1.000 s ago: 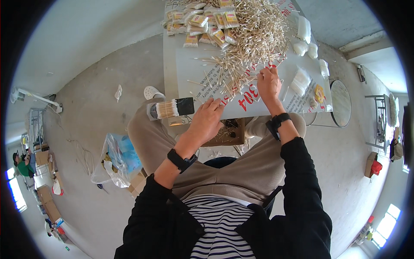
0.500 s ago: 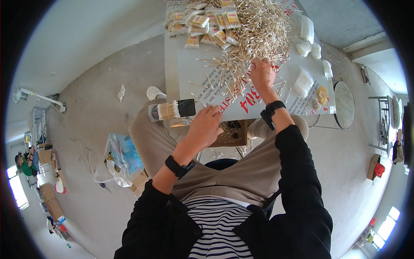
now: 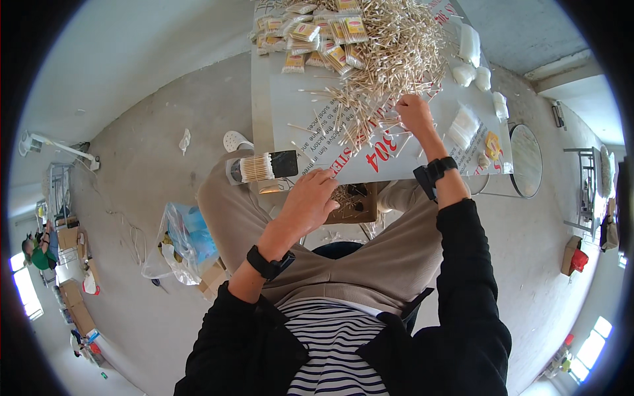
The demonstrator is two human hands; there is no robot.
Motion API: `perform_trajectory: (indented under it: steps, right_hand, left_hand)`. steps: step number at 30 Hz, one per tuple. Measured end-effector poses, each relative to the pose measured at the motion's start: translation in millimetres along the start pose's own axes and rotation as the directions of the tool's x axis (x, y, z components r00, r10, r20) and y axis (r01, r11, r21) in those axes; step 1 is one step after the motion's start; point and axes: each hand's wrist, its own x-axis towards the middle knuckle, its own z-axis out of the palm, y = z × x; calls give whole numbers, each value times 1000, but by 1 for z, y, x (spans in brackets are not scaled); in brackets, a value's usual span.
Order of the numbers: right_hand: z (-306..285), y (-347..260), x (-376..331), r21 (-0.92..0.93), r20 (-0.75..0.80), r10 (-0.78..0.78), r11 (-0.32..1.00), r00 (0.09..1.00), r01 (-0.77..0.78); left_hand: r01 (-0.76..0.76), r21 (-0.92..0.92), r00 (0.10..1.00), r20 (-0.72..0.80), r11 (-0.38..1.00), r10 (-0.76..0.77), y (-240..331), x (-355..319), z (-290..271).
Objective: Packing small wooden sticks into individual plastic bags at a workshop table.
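A large heap of cotton swabs (image 3: 403, 46) covers the far part of the table, with loose swabs spread toward its near edge. My right hand (image 3: 416, 113) is at the heap's near right side, fingers curled closed among loose swabs; what they hold, if anything, is hidden. At the near table edge my left hand (image 3: 309, 201) rests palm down, fingers stretched over the edge and thumb apart. Left of it, a clear container of upright swabs (image 3: 256, 167) with a dark panel sits by the table corner, above my left thigh.
Packed bags of swabs (image 3: 330, 36) lie at the far left of the table. White cotton bundles (image 3: 469, 45) and a clear plastic bag (image 3: 464, 129) lie on the right. Below the edge stands a cardboard box (image 3: 353, 210) with loose swabs. A plastic bag (image 3: 185, 241) sits on the floor.
My right hand has moved right and slightly nearer, away from the middle of the loose swabs. My left hand has shifted slightly toward me and left at the table edge.
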Motion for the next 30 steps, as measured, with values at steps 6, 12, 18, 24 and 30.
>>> perform_trajectory:
  steps: [6, 12, 18, 24, 30]
  right_hand:
    - [-21, 14, -11, 235, 86, 25, 971, 996, -45]
    - [-26, 21, -20, 364, 187, 70, 922, 980, -136]
    - [-36, 3, -42, 693, 328, 20, 675, 945, -254]
    - [-36, -28, -84, 692, 480, -174, 678, 860, -249]
    - [-30, -62, -119, 664, 594, -228, 681, 772, -309]
  left_hand:
    - [16, -53, 999, -34, 998, -18, -4, -1, -1]
    - [13, -77, 999, -41, 997, -16, -3, -5, 1]
    - [18, -104, 998, -51, 994, -23, 0, -11, -3]
    - [204, -712, 934, -63, 672, -351, 4, 29, -3]
    - [188, -928, 910, 41, 321, -413, 12, 57, -25]
